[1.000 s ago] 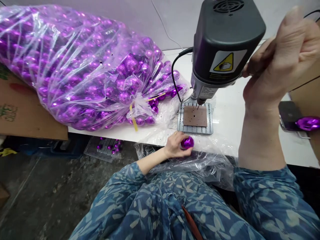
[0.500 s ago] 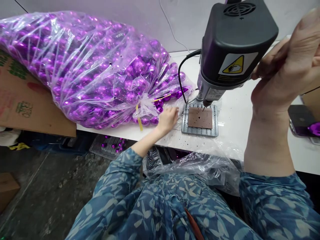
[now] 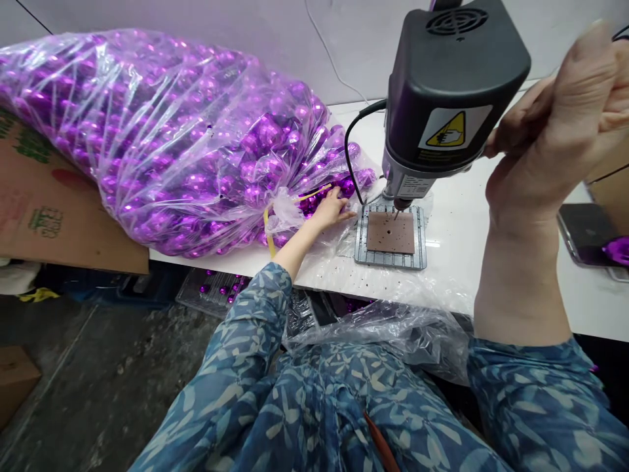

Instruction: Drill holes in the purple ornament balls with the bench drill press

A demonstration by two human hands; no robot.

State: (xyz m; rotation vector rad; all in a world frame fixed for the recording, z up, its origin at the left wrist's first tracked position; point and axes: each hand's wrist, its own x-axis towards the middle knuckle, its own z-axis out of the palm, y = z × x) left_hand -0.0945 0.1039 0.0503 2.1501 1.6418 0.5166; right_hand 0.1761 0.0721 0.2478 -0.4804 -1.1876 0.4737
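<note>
With left hand [image 3: 332, 208] near purple balls [image 3: 346, 187] beside clear bag's [image 3: 287, 211] gathered neck; grip spread, seemingly released. With right hand [image 3: 555, 131] at drill press [image 3: 452, 72]; cannot tell what within grip. Judged between pieces: no ball on holed block [image 3: 393, 241], plenty left bagged. On warning label [image 3: 455, 129]: hand in triangle, text unreadable. Likewise unreadable: green print on carton [image 3: 98, 229].

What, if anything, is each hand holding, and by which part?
Left hand, at the purple baubles: cannot tell. Right hand, beside the drill press: grip hidden, cannot tell.
</note>
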